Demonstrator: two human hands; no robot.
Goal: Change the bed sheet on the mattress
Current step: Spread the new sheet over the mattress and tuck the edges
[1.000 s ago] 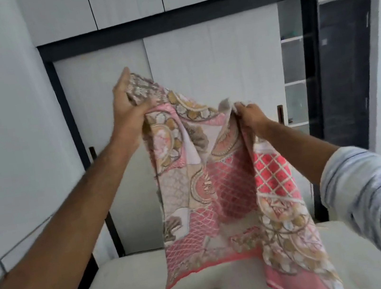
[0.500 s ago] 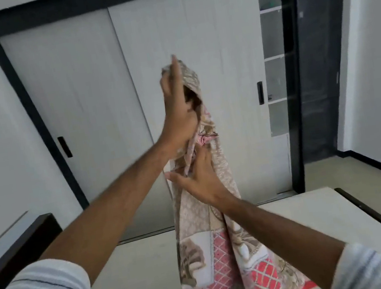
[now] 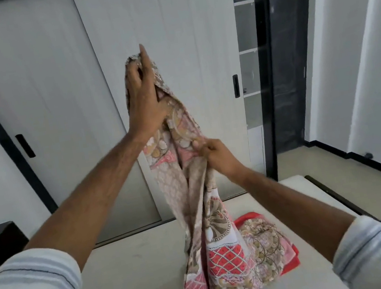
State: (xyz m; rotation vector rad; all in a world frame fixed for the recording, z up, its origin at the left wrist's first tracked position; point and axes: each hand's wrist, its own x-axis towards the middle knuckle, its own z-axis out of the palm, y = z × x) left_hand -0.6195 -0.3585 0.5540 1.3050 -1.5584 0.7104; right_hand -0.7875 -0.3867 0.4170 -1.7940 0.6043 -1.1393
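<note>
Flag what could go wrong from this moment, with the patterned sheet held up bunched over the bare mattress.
1. The pink and beige patterned bed sheet hangs as a twisted bundle; the left hand grips its top and the right hand pinches a fold lower down, so the person may spread it from the wrong edge.
2. Its lower end is piled on the bare off-white mattress, so a shake could tangle it further.

White sliding wardrobe doors (image 3: 52, 96) in a black frame, open shelves (image 3: 248, 42), a dark doorway (image 3: 294, 52), pale floor (image 3: 337, 163)
</note>
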